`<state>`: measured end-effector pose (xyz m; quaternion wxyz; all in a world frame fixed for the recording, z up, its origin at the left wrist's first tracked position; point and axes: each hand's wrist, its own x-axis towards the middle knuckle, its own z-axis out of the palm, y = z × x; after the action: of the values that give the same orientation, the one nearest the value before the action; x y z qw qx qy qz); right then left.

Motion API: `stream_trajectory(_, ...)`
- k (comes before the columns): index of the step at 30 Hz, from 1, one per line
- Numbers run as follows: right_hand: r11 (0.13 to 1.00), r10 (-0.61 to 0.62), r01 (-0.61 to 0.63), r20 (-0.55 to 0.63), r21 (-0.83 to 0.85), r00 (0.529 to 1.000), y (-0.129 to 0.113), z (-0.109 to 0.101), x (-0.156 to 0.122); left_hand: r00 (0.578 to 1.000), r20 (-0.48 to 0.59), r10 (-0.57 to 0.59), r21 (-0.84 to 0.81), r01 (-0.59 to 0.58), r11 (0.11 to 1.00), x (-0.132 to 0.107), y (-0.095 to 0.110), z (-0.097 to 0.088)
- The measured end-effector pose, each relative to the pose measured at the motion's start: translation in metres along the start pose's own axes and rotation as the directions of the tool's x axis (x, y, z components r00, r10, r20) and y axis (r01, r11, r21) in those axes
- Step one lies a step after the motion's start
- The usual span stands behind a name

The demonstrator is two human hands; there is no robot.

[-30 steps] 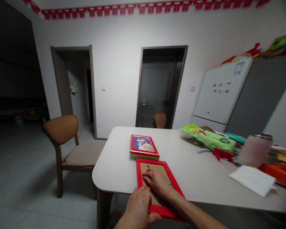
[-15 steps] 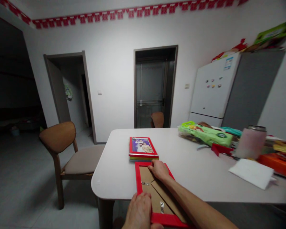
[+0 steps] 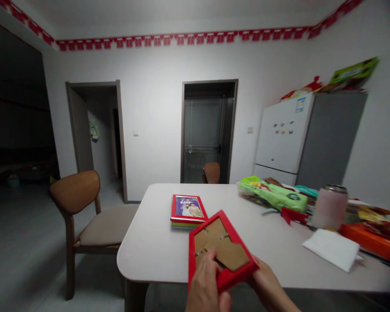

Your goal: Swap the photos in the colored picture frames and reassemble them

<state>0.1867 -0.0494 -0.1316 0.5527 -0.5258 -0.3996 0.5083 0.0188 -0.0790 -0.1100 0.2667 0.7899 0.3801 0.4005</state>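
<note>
left hand (image 3: 206, 281) and right hand (image 3: 267, 279) both curled round a red frame (image 3: 219, 242), label (image 3: 300, 105) on the fridge (image 3: 282, 141) way beyond the grip, too tiny to read tbh

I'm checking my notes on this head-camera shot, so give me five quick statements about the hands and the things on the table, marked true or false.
1. The left hand and right hand both hold a red frame. True.
2. The red frame shows its front. False: its brown backing shows.
3. The stack on the table has a photo on top. True.
4. The green package lies left of the pink jar. True.
5. The stack lies right of the green package. False: it lies left.
</note>
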Motion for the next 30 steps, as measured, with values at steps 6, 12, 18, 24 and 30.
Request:
stream_trajectory(6,0.901,0.023,-0.058,0.088,0.43,0.996,0.007,0.038,-0.034,0.909,-0.334,-0.251,-0.56,0.023,0.828,0.022,0.027,0.004)
stream_trajectory(12,0.998,0.055,-0.054,-0.116,0.015,0.992,-0.038,-0.047,-0.004,0.96,-0.07,-0.27,-0.856,0.081,0.51,0.044,0.019,0.008)
stream_trajectory(18,0.782,-0.111,0.001,-0.138,-0.624,0.984,-0.045,-0.125,0.054,0.98,0.13,-0.151,-0.717,0.199,0.669,0.062,0.005,0.066)
stream_trajectory(24,0.587,-0.196,-0.018,-0.163,-0.809,0.967,-0.039,-0.147,0.087,0.973,0.077,-0.218,-0.091,0.225,0.97,0.08,-0.007,0.094)
stream_trajectory(30,0.373,-0.262,-0.035,-0.141,-0.927,0.955,-0.037,-0.154,0.099,0.959,0.07,-0.276,0.019,0.275,0.961,0.086,-0.007,0.101)
